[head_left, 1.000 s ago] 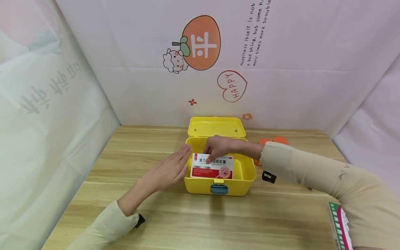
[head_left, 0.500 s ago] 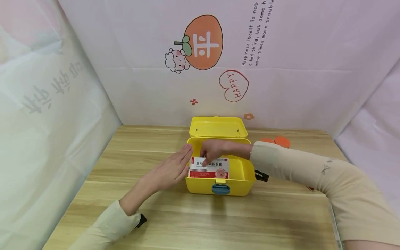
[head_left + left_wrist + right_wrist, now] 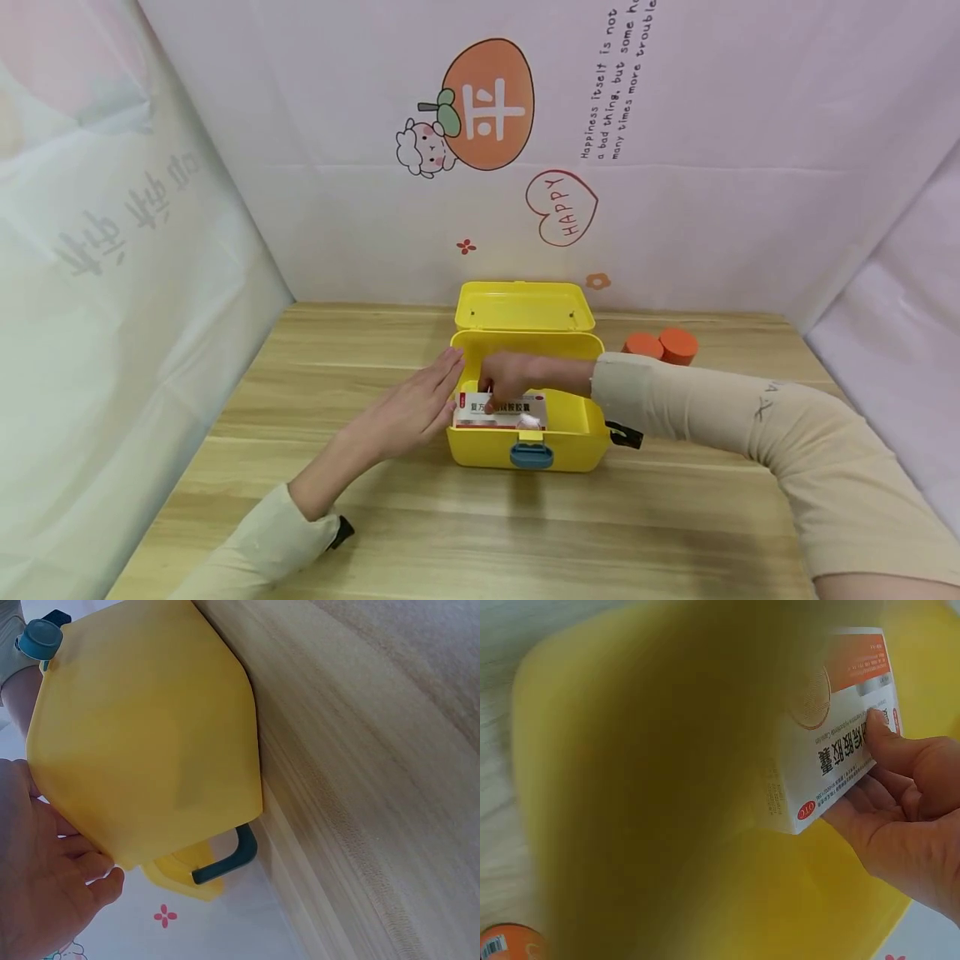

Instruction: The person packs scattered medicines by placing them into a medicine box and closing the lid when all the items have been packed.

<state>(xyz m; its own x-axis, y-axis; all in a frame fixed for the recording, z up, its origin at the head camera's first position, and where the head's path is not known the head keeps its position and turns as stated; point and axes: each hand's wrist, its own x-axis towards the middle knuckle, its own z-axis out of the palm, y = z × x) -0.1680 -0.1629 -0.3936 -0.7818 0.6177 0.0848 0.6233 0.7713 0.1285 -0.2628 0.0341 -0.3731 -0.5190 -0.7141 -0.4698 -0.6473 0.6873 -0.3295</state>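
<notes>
A yellow lidded box (image 3: 487, 450) with a blue latch stands on the table, its lid (image 3: 525, 307) tipped back. Inside it, my right hand (image 3: 506, 375) pinches a white and red medicine box (image 3: 517, 408), thumb on the printed front and fingers behind. The right wrist view shows this grip on the medicine box (image 3: 840, 742) close up. The latch partly covers the medicine box's lower part in the head view. My left hand (image 3: 412, 408) lies with extended fingers against the yellow box's left side; in the left wrist view its fingertips touch the rim.
Two round orange containers (image 3: 678, 344) stand on the table behind my right forearm. A dark handle (image 3: 232, 859) sticks out at the back of the yellow box. Behind the wooden table (image 3: 360, 533) hangs a printed white cloth (image 3: 337, 208).
My right hand has lowered the medicine box deeper into the yellow box, so less of its red band shows. The right forearm has shifted slightly left. My left hand stays in place.
</notes>
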